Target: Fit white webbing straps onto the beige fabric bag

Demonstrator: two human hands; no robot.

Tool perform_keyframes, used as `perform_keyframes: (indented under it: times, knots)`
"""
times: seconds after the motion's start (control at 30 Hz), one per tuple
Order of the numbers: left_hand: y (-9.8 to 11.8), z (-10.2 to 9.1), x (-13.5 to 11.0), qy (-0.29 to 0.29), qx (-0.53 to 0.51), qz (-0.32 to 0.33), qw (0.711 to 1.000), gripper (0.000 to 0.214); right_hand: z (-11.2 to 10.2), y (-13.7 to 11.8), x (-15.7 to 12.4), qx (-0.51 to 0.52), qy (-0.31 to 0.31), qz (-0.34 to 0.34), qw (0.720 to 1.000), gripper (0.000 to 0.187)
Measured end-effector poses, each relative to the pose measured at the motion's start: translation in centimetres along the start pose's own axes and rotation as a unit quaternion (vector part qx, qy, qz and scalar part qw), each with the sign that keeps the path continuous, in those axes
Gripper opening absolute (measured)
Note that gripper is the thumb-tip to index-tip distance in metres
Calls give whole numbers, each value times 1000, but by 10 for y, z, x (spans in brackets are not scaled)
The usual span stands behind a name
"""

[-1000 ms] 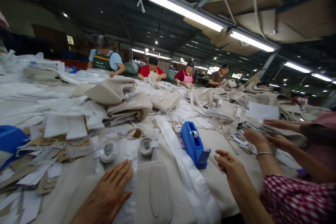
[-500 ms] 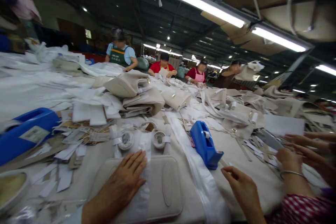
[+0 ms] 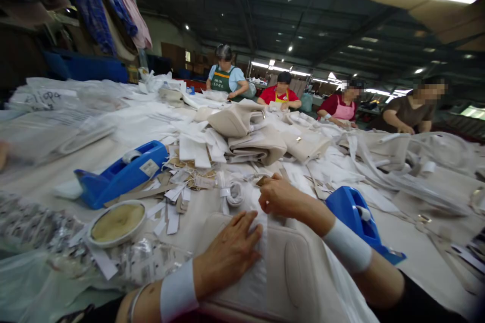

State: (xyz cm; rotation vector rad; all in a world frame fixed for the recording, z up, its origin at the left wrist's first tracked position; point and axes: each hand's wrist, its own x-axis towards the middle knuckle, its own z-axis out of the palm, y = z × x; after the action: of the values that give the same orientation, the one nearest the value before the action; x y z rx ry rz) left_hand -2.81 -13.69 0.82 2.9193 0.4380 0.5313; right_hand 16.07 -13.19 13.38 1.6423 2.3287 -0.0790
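Note:
My left hand (image 3: 227, 252) lies flat with fingers spread on a clear white plastic strip (image 3: 257, 282), which covers a beige padded bag panel (image 3: 299, 282) in front of me. My right hand (image 3: 280, 197) reaches across above the panel's far edge. Its fingers are curled in a pinch around a small brownish piece I cannot make out. Just left of that hand lies a coiled white strap (image 3: 235, 193). Both wrists wear white cuffs.
One blue tape dispenser (image 3: 354, 214) stands right of my right arm, another (image 3: 121, 174) at the left. A round tin (image 3: 117, 222) sits near crinkled plastic bags. Beige bags (image 3: 253, 136) and paper scraps pile up beyond. Several workers (image 3: 225, 78) stand opposite.
The view has swung left. My right hand moved in from the right to the panel's far edge and closed its fingers. My left hand stays flat on the plastic strip.

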Motion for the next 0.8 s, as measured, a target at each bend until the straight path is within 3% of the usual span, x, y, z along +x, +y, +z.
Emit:
perform_keyframes:
  times: [0.13, 0.4, 0.63, 0.8]
  knots:
    - [0, -4, 2, 6, -14, -6, 1000, 57, 8, 8, 28, -19, -14, -2, 1000, 22]
    - [1, -3, 0, 17, -13, -6, 1000, 53, 17, 13, 42, -56, -13, -21, 998, 26]
    - [1, 1, 1, 15, -1, 1, 1000, 48, 30, 14, 43, -79, 40, -17, 996, 22]
    - [1, -2, 3, 4, 1, 5, 1000, 46, 38, 3, 38, -101, 86, 4, 991, 30]
